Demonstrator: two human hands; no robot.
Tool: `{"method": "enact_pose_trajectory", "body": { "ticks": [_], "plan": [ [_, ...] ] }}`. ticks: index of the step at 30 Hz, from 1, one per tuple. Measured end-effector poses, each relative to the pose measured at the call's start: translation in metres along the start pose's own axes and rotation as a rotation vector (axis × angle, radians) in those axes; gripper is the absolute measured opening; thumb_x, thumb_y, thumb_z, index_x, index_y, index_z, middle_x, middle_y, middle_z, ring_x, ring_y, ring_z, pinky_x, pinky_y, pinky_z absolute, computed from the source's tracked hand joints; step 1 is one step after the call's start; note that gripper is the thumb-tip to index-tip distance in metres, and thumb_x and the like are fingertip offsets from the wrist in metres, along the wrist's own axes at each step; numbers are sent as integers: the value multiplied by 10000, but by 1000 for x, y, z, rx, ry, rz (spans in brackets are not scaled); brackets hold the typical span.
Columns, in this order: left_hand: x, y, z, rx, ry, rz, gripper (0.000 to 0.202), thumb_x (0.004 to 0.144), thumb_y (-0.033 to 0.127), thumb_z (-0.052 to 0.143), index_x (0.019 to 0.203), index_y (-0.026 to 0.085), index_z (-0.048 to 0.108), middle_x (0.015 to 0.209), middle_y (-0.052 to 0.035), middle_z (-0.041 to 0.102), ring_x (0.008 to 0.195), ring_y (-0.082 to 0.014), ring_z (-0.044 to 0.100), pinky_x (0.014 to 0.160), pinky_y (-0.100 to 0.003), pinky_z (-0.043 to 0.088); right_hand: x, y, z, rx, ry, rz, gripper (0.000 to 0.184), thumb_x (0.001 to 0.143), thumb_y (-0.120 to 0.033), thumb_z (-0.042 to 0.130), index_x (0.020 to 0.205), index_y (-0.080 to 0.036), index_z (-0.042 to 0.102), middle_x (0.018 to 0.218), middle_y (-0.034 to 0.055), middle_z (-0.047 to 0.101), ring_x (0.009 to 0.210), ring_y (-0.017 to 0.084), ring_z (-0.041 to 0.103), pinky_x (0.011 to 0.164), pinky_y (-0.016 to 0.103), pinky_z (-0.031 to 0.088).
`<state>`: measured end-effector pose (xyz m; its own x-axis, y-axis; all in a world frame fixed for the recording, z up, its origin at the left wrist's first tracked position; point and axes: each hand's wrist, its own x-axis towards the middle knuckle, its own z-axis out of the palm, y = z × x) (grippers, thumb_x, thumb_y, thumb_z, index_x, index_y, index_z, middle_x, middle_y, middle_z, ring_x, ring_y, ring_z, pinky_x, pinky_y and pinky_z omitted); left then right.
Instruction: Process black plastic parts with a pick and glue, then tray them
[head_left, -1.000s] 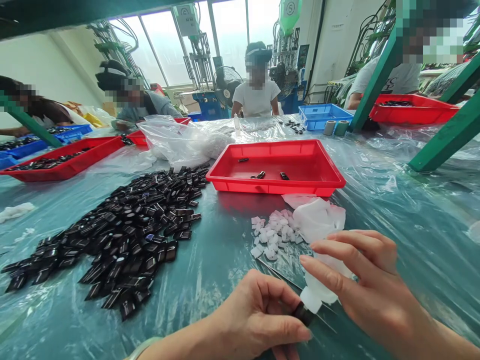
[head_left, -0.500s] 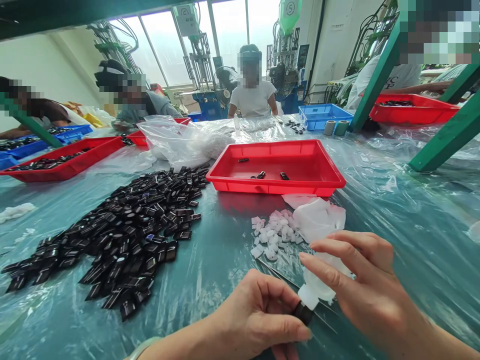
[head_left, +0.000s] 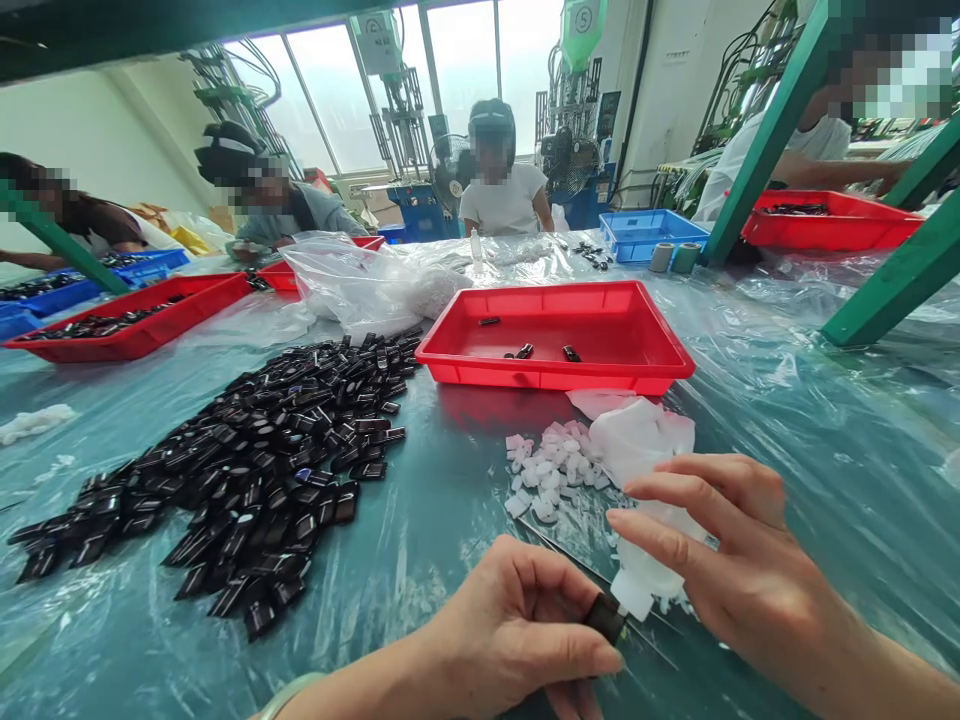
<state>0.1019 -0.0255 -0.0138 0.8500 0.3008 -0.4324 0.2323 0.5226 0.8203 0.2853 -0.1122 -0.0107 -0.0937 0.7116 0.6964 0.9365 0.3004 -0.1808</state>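
Observation:
My left hand (head_left: 517,625) is closed around a small black part (head_left: 606,616), pinched between thumb and fingers near the table's front edge. My right hand (head_left: 739,560) grips a small white squeeze bottle (head_left: 651,568), its tip resting against the black part. Just beyond the hands lies a cluster of small white pieces (head_left: 551,472) beside a crumpled white cloth (head_left: 637,435). A large pile of black parts (head_left: 247,470) spreads over the table to the left. A red tray (head_left: 660,345) with three black parts in it sits straight ahead.
Clear plastic sheeting covers the green table (head_left: 810,450). Other red trays (head_left: 120,320), a blue tray (head_left: 649,230), a plastic bag (head_left: 367,285) and green frame legs (head_left: 885,290) stand around. Several people sit at the far sides.
The right hand and bottle have shifted slightly right and down against the black part. The left hand has hardly moved.

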Motion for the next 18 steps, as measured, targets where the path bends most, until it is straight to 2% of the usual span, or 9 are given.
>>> {"method": "enact_pose_trajectory", "body": {
  "ticks": [9,18],
  "plan": [
    [1,1,2,12,-4,-16,196,609,222,733,706,96,620,524,6,587,421,-74,580,376,-118,451,1,-3,2,-20,17,16,335,856,-40,403,954,-273,622,972,27,617,986,208,479,851,418,302],
    [2,0,2,0,-13,-20,192,612,218,734,713,98,624,525,8,593,421,-71,581,378,-110,442,6,-3,-1,-27,20,-40,356,827,1,397,924,-248,632,935,38,615,948,205,489,810,393,331]
  ]
}}
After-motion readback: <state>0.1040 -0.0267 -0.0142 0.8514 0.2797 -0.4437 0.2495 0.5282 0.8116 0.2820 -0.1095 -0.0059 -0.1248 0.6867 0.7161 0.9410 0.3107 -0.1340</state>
